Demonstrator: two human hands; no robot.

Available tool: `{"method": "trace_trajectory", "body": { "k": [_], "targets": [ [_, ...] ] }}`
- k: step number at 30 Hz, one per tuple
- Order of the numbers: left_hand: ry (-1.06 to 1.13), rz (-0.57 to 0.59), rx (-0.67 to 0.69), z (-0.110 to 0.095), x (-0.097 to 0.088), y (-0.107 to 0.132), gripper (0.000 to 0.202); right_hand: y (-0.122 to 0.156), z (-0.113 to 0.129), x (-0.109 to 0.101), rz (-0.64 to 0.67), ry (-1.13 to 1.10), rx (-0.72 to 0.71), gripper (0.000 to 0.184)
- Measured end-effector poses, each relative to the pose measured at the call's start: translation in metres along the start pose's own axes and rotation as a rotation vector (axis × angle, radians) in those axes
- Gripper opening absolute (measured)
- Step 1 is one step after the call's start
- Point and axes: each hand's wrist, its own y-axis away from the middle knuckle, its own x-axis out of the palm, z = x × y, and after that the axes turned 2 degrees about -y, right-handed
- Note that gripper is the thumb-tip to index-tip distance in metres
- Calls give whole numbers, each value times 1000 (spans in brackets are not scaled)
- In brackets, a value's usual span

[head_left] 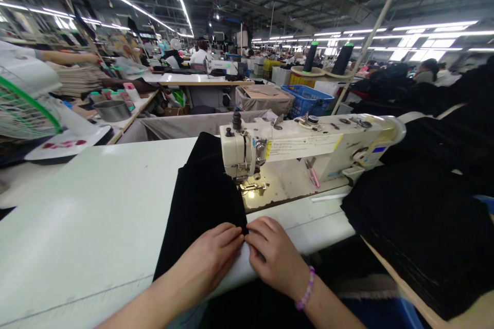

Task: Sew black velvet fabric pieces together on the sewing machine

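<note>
A black fabric piece (204,200) lies on the white sewing table, its far end reaching beside the head of the sewing machine (301,139). My left hand (216,254) rests over its near right edge, fingers pressed together on the cloth. Close against it, my right hand (270,247) pinches the same edge, with a beaded bracelet (306,288) on the wrist. The fingertips of both hands almost meet just in front of the needle area. Part of the fabric is hidden under my left hand and forearm.
A tall stack of black cloth (420,226) stands at the right. Pink-handled snips (312,174) lie on the machine bed. Two black thread cones (311,56) rise behind the machine, near a blue basket (309,100). A fan (27,97) stands at the left.
</note>
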Motion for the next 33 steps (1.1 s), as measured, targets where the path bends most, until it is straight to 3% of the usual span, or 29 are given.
{"method": "trace_trajectory", "body": {
  "k": [7,15,22,25,29,31,33],
  "targets": [
    [12,-30,-10,32,-2,-16,30,-35,-17,4,42,216,41,12],
    [-26,-18,-56,67,-8,-36,30,-72,-38,10,75,302,54,12],
    [-109,9,-90,87,-13,-52,33,-67,-33,3,-36,261,104,20],
    [-142,30,-132,89,-12,-52,35,-45,-32,-23,-232,186,156,23],
    [-203,17,-308,86,-1,-43,41,5,-62,-90,-574,310,342,27],
    [-221,14,-413,84,7,-38,51,37,-90,-130,-603,540,502,36],
    [-218,30,-474,85,13,-35,57,72,-122,-168,-475,737,700,47]
  ]
}}
